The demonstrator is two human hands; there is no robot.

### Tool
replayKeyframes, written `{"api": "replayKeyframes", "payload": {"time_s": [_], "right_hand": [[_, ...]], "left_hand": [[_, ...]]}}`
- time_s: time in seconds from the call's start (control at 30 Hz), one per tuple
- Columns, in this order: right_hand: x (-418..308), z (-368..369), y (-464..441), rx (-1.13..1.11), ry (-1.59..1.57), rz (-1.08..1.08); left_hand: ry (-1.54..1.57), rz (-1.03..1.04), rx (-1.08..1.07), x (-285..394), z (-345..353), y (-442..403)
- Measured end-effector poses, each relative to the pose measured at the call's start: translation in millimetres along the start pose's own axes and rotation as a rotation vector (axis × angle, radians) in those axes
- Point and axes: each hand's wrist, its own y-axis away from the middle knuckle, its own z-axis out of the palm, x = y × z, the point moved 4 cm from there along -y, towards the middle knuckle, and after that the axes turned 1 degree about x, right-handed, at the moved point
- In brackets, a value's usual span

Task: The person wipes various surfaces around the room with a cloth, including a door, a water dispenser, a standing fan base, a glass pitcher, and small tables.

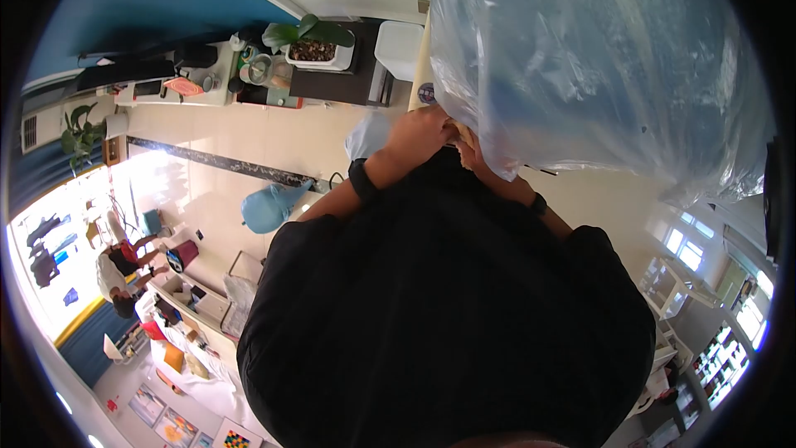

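Note:
A large sheet of clear plastic [580, 66] covers a bulky pale blue-grey thing at the upper right. My left hand [421, 131], with a dark band at the wrist, is closed at the lower left edge of this plastic. Just beside it, my right hand [476, 154] meets it in front of my black top, fingers bent inward. The plastic partly covers my right hand. What lies between my fingertips is too small and shadowed to make out.
A potted plant [313, 48] stands on a dark cabinet beside a white bin [400, 50]. A blue plastic bag [274, 207] is to the left. Farther off, another person [120, 270] bends near a bright doorway. White furniture [676, 286] is at the right.

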Motion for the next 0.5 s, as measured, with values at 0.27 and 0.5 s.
{"api": "replayKeyframes", "payload": {"time_s": [0.27,0.5], "right_hand": [[-23.3,13.2,-2.0,0.096,0.231,0.055],[-76.0,14.9,-54.3,0.123,0.127,0.395]], "left_hand": [[0.038,0.145,-0.136,-24.4,-27.6,-16.4],[0.362,0.251,-0.314,-55.8,-63.7,-34.0]]}}
